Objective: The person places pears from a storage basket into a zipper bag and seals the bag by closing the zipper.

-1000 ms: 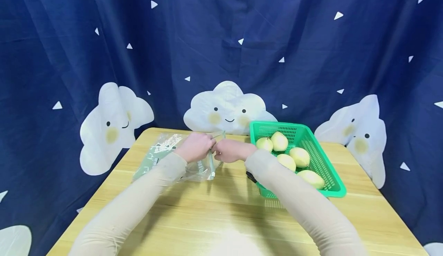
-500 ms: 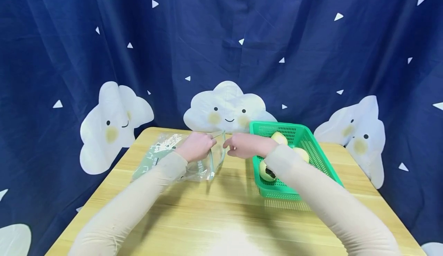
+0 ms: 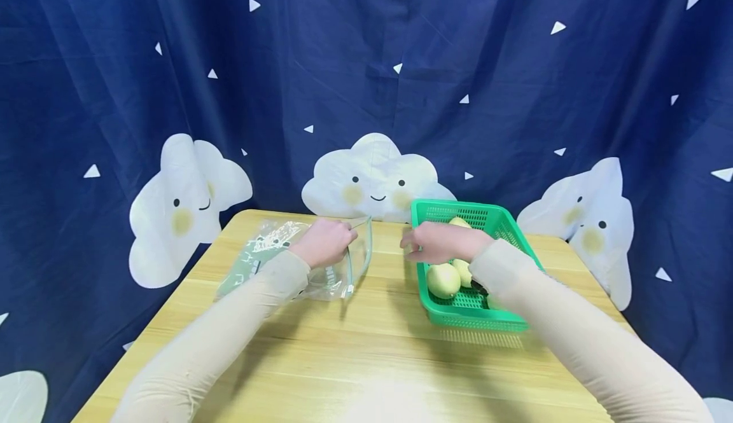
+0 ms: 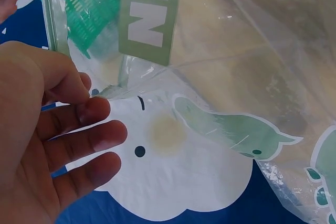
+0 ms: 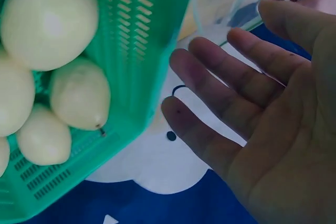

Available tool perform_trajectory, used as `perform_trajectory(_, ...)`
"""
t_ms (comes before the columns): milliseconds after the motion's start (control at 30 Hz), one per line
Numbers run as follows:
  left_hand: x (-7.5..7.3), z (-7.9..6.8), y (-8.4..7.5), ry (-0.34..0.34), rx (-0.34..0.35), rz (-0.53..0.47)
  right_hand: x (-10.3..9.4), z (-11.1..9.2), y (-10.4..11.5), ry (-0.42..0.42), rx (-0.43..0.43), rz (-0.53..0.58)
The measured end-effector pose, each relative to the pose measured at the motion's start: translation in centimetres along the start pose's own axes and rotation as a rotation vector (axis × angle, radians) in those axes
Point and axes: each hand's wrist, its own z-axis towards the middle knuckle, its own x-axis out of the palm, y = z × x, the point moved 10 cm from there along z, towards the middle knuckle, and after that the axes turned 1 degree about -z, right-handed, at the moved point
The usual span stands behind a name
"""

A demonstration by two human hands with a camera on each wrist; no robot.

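Observation:
My left hand (image 3: 325, 243) pinches the edge of a clear zip bag (image 4: 236, 40) between thumb and index finger, the other fingers loosely spread. Printed with green shapes and lettering, the bag lies on the table with its zip mouth (image 3: 368, 251) gaping toward the right. My right hand (image 5: 273, 114) has its fingers relaxed and holds nothing. In the head view it overlaps the left side of a green basket (image 3: 478, 322). Several pale yellow pears (image 5: 50, 22) lie in that basket, some of them hidden by the right hand and sleeve.
A wooden table (image 3: 355, 340) carries the bag on the left and the basket on the right. Behind its far edge hangs a dark blue curtain (image 3: 343, 60) with white clouds and triangles.
My right hand has let go of the bag's mouth and moved right, over the basket's near-left side. The bag's mouth stands wider. My left hand has kept its place and pinch.

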Motion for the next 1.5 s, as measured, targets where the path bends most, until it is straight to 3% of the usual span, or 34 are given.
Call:
perform_trajectory(200, 0.3, 0.1, 0.0, 0.027, -0.011, -0.024, 1.1, -0.6, -1.6, 0.056, 0.001, 0.007)
perform_trajectory(533, 0.5, 0.3, 0.0, 0.048, -0.02, -0.039, 1.4, -1.4, -4.2, 0.035, 0.071, 0.014)
perform_trajectory(1100, 1.3, 0.3, -0.1, 0.058, -0.043, -0.054, 4.6, -1.8, -6.5, 0.172, 0.194, 0.058)
perform_trajectory(1300, 1.5, 0.4, 0.0, 0.056, -0.045, -0.064, 5.7, -1.8, -7.2, 0.186, 0.264, 0.104)
perform_trajectory(1500, 1.0, 0.3, -0.1, 0.072, -0.043, -0.069, 6.4, -1.7, -7.6, 0.188, 0.296, 0.073)
